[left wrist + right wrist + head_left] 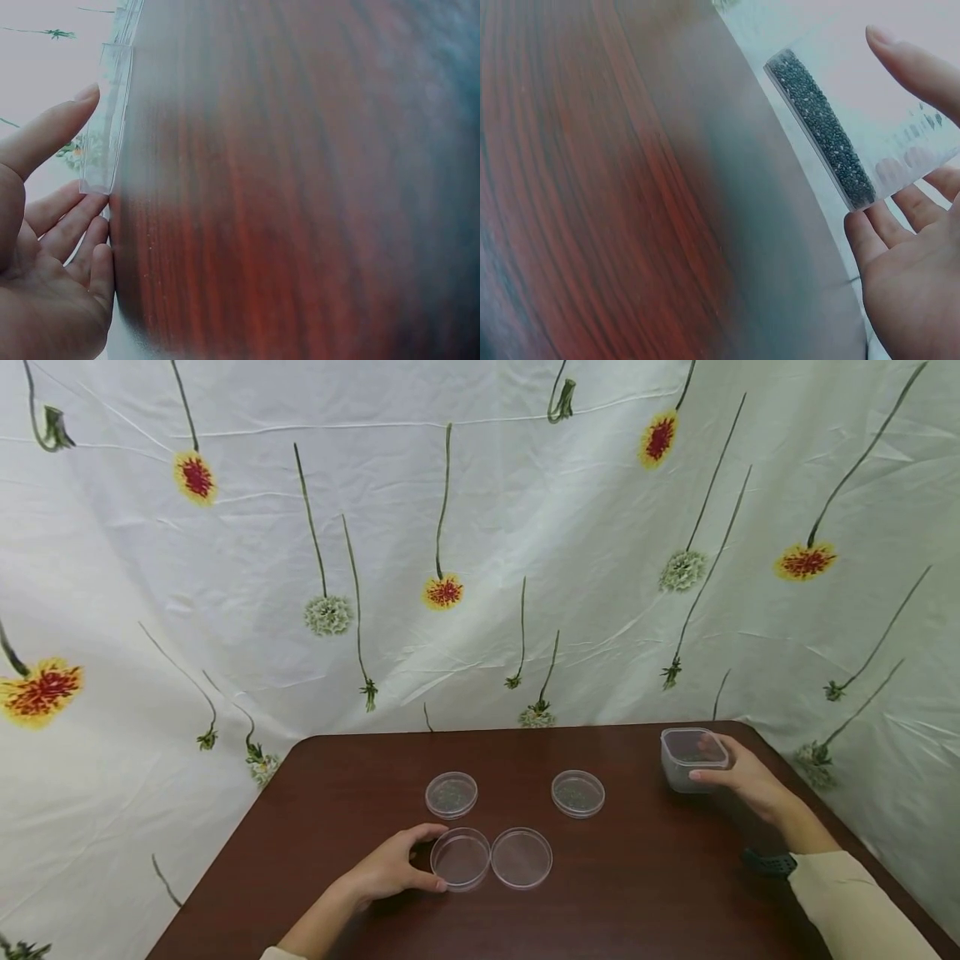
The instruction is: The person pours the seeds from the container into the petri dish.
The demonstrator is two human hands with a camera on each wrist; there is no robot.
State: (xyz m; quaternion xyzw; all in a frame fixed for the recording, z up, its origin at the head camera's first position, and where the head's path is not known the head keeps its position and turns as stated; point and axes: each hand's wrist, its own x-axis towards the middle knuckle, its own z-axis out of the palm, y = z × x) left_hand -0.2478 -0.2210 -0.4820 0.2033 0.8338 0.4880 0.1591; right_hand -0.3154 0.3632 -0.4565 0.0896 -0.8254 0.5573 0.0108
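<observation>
My left hand (397, 862) holds a clear petri dish (460, 858) on the table, thumb at its near rim and forefinger at its far rim. In the left wrist view, the dish's side wall (109, 135) shows between the thumb and fingers. A second shallow clear dish (522, 858) lies right at its right rim. At the table's back right my right hand (750, 777) grips a clear plastic tub (693, 762), thumb on the near side, fingers round the far side. A layer of small dark seeds (821, 127) fills the tub's bottom, seen in the right wrist view.
Two more petri dishes stand farther back, one on the left (451, 795) and one on the right (577, 793), both with small greenish bits inside. The dark brown table (637, 893) ends at a flower-printed cloth (480, 527). A dark band (770, 863) circles the right wrist.
</observation>
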